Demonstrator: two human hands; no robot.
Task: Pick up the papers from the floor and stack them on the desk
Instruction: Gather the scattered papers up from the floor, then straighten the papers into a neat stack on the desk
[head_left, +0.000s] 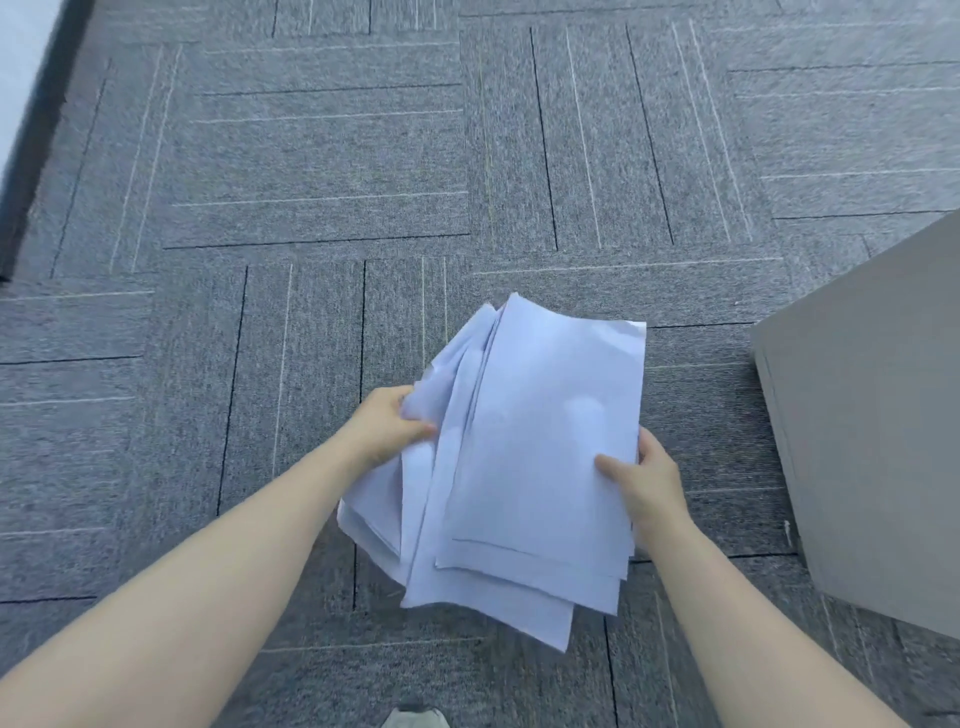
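our two bare forearms reach in from the bottom corners of the frame and meet at the middle, where we hold the papers (524, 457) above the floor (311, 171). between the forearms, at the very bottom edge, the toe of a shoe (415, 718) just shows.

our left hand (387, 428) grips the left edge of the bundle at centre frame: the thumb lies on top of the sheets and the other fingers are curled under them, out of sight. our right hand (647, 480) pinches the right edge slightly lower, thumb flat on the top sheet, fingers wrapped behind the edge.

the papers are a loose, uneven sheaf of white sheets, fanned so that the lower corners stick out at different angles and the left side is crumpled where our left hand bunches it.

grey carpet tiles with thin light and dark lines fill the frame. a grey cabinet (872, 415) stands at the right edge, near the papers but apart from them. a pale wall (18, 62) with a dark base strip runs down the upper left corner.
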